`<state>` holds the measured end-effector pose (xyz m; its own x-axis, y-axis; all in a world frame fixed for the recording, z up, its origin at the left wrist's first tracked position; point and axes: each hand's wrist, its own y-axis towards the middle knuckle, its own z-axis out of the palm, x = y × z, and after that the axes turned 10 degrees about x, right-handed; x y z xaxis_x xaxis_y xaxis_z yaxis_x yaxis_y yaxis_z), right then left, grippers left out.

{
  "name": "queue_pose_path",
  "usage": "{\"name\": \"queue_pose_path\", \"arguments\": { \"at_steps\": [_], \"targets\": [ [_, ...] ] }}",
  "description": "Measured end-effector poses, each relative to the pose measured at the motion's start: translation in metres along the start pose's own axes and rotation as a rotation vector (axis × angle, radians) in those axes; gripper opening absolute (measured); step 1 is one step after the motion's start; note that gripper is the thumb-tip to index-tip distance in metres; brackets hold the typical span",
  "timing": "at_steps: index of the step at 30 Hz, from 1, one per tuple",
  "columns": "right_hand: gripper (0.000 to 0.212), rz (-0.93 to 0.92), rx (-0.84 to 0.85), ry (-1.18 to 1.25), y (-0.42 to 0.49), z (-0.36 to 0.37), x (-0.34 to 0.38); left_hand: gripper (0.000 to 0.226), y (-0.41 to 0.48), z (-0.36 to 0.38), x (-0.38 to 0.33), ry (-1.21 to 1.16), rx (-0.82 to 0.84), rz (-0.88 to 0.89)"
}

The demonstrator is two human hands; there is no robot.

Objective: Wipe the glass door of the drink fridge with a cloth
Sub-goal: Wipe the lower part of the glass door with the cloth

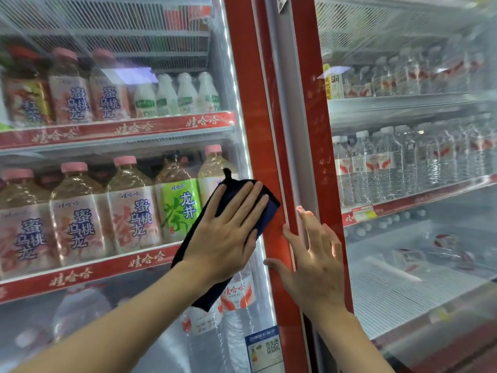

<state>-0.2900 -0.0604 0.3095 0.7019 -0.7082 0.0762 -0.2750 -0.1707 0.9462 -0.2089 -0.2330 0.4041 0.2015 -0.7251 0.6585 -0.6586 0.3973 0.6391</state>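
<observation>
The drink fridge's left glass door (113, 146) has a red frame (251, 109) along its right edge. A dark blue cloth (269, 211) lies flat against the glass and the frame at mid height. My left hand (226, 232) presses on the cloth with straight, spread fingers. My right hand (314, 262) rests flat on the red frame and the grey handle strip (286, 103) just right of the cloth, fingers straight and pointing up.
Behind the left door stand shelves of tea bottles (75, 219) with pink caps and white milk bottles (185, 95). The right glass door (416, 157) shows rows of water bottles (382, 162). A blue sticker (265, 348) with a code sits low on the left door.
</observation>
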Motion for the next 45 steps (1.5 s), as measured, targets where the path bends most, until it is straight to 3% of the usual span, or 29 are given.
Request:
{"name": "queue_pose_path", "arguments": {
  "at_steps": [3,5,10,14,17,20,27,30,33,36,38,41,45],
  "targets": [
    [0.063,0.02,-0.018,0.045,0.0,-0.004,-0.006,0.064,0.012,-0.005,0.018,0.047,-0.002,0.165],
    [0.064,0.045,-0.006,0.111,-0.001,-0.001,-0.008,0.063,0.037,-0.016,0.032,0.051,-0.032,0.167],
    [0.064,0.071,0.053,0.208,-0.004,0.005,-0.007,0.064,0.048,-0.009,0.002,-0.031,-0.097,-0.134],
    [0.041,0.069,0.029,0.308,-0.006,0.0,-0.012,0.066,0.025,0.014,-0.054,-0.137,-0.131,-0.322],
    [0.055,0.056,0.005,0.368,-0.006,-0.006,-0.019,0.065,0.019,0.024,-0.086,-0.174,-0.134,-0.523],
    [0.054,0.062,-0.007,0.384,-0.002,-0.007,-0.02,0.065,0.024,0.023,-0.096,-0.208,-0.129,-0.645],
    [0.043,0.06,-0.147,0.301,0.005,-0.014,0.007,0.062,0.018,0.016,-0.09,-0.285,-0.147,-0.545],
    [0.04,-0.004,-0.206,0.429,0.012,-0.005,0.027,0.066,0.007,0.009,-0.07,-0.412,-0.269,-0.497],
    [0.038,0.003,-0.24,0.556,0.012,0.011,0.057,0.071,-0.005,-0.005,-0.045,-0.502,-0.248,-0.431],
    [0.043,0.041,-0.178,0.523,0.016,0.029,0.085,0.065,-0.013,-0.014,-0.032,-0.638,-0.261,-0.326],
    [0.053,0.017,-0.109,0.375,0.018,0.041,0.096,0.049,-0.023,-0.018,-0.021,-0.686,-0.396,-0.29],
    [0.055,-0.061,-0.081,0.228,0.026,0.048,0.088,0.032,-0.058,-0.017,-0.003,-0.431,-0.51,-0.364],
    [0.057,-0.274,-0.039,0.107,0.047,0.037,0.067,0.034,-0.115,0.001,0.017,-0.179,-0.299,-0.441]
  ]
}}
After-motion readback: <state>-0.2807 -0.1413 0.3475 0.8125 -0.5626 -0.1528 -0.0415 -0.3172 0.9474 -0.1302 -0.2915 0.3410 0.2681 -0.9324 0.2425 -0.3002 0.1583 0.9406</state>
